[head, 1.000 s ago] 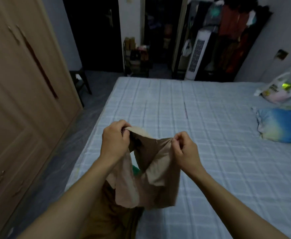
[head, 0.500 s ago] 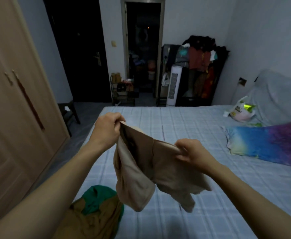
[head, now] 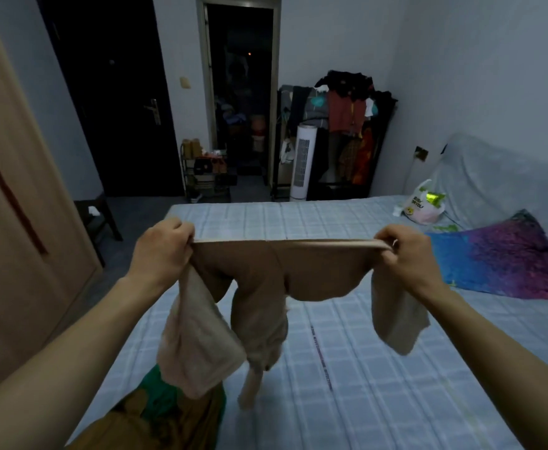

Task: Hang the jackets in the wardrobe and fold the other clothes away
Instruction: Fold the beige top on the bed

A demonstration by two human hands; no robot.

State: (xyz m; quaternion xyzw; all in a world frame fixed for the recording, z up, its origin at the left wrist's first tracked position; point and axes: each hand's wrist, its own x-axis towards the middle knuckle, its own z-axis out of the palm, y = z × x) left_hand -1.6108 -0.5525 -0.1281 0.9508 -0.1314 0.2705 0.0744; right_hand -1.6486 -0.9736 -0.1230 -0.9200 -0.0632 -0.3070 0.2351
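Stretching between both hands' curled fingers (head: 186, 230), beige garment (head: 285, 267) hangs.

Bed (head: 347, 368): wide, covered by a pale blue-grey sheet with a light checked pattern; a thin dark seam line runs along its length near the middle.

On the bed, near corner at lower left: a heap of clothes (head: 155, 414), brown-mustard cloth with a green piece showing in it, partly cut off by the bottom edge of the view.

On the bed, right side: a pillow (head: 506, 264) in blue fading to purple, lying flat.

On the bed, far right corner, beyond the pillow: a white plastic bag (head: 423, 207) with yellow print, something shiny green at its mouth. Beside it a grey cover (head: 506, 180) drapes over a bulky shape.
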